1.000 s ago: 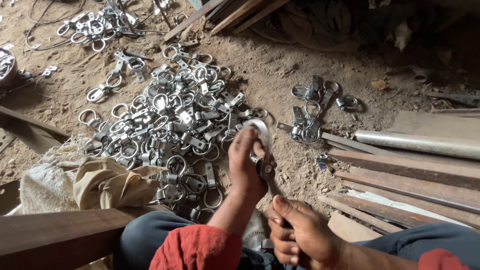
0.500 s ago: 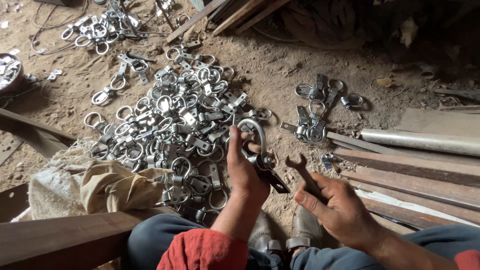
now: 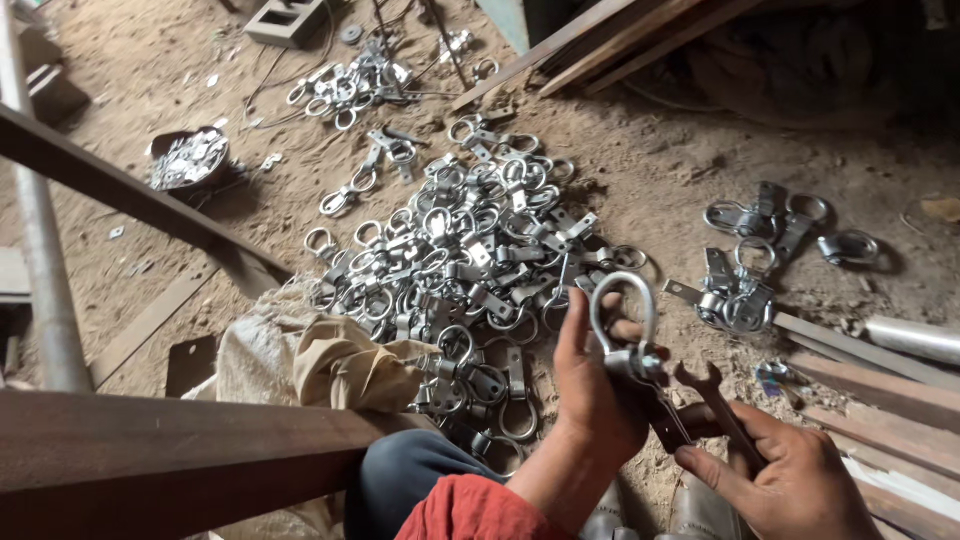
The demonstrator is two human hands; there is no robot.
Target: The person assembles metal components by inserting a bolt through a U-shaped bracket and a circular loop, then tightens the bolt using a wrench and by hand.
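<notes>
I see open dirt floor [image 3: 680, 170] only at the far right and top centre; elsewhere it's crowded. L hand [image 3: 590, 385], grip closed round a metal ring clamp [image 3: 625, 335], held above the floor near the bottom centre. Clamp's long axis runs roughly upright, ring end pointing away from me, strap end down-right toward the R hand [image 3: 790, 480]. R hand grip closed on an open-end wrench [image 3: 715, 395], jaw end pointing up-left, just beside the clamp's bolt; can't tell if they touch. Big pile of ring clamps [image 3: 460, 270] sits directly beyond the L hand, a smaller group [image 3: 750, 270] to the right. Cloth sack [image 3: 320, 365] left of the L arm. Wood beam [image 3: 170, 450] blocks the bottom-left; planks [image 3: 880, 390] and a metal pipe [image 3: 915, 338] hem in the right edge.
</notes>
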